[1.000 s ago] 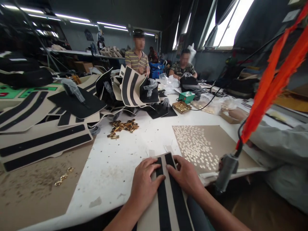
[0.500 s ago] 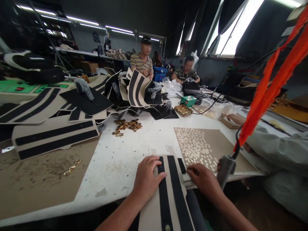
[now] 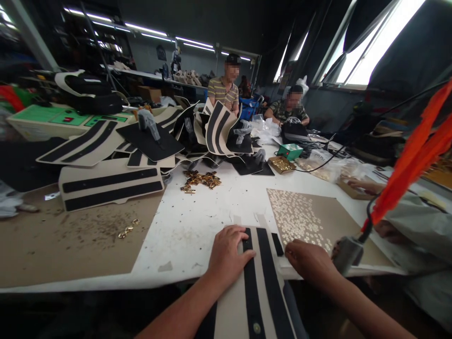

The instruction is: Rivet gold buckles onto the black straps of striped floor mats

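A beige panel with black stripes (image 3: 259, 273) lies over the table's front edge and slopes down towards me. My left hand (image 3: 231, 252) rests on its upper part, thumb and fingers apart, fingertips on the left black stripe. A round gold-coloured fitting (image 3: 256, 328) sits low on that stripe. My right hand (image 3: 308, 258) is closed in a pinch just right of the panel; whatever it holds is hidden. Close to its fingertips is a short black strip (image 3: 277, 245). Small gold rings (image 3: 296, 214) lie scattered on brown board beyond it.
Gold metal clasps (image 3: 201, 180) form a pile mid-table. Striped panels (image 3: 111, 186) are heaped at left. An orange ribbon (image 3: 406, 165) hangs beside a grey cylinder (image 3: 348, 254) near my right forearm. Two people sit across the table; another person's hand (image 3: 360, 184) reaches into a box at right.
The view has turned slightly left, so everything sits further right. My right hand's fingers look more tightly curled. My left hand stays in place on the panel.
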A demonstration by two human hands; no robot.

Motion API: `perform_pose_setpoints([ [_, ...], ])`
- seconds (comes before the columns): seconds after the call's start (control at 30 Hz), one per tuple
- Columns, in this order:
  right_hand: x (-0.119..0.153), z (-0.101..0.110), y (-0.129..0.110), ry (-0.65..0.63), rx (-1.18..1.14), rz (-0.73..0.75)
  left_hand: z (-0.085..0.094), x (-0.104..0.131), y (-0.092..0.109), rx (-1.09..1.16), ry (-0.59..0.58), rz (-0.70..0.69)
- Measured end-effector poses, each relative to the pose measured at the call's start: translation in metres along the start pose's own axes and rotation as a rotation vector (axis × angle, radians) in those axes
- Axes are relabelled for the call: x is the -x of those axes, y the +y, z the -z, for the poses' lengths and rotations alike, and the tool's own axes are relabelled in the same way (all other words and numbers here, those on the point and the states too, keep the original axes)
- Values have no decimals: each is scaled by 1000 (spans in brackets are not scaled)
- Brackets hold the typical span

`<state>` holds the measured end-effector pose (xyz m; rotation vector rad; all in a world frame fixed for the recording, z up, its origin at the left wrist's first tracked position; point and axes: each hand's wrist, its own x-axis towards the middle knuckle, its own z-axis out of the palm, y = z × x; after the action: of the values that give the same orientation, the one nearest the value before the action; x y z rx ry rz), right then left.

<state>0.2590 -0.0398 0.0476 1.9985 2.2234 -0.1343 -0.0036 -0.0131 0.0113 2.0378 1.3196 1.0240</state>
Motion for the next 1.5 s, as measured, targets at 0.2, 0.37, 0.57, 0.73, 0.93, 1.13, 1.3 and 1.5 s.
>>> perform_pose_setpoints([
  [0.2, -5, -2, 1, 1, 44, 3, -2, 3, -2, 29, 13, 1],
  [0.37, 1, -5, 9, 91, -147, -17, -2, 5, -3, 38, 15, 2],
  [0.57, -14, 25, -43, 35, -738, 60, -3, 3, -4, 32, 11, -1],
  [0.73, -37, 28, -85, -45, -804, 150, -3, 3, -3, 49, 10, 7],
  [0.93, -46, 14, -84, -55, -715, 112, -6, 4, -5, 46, 8, -3],
  [1.13, -51, 10, -83, -46, -733, 27, -5, 4, -5, 23, 0, -7],
  [1.3, -57, 11, -83, -45, -764, 5, -3, 2, -3, 8, -12, -9],
  [1.5, -10, 14, -74, 228, -995, -44, -4, -1, -3, -32, -2, -17],
])
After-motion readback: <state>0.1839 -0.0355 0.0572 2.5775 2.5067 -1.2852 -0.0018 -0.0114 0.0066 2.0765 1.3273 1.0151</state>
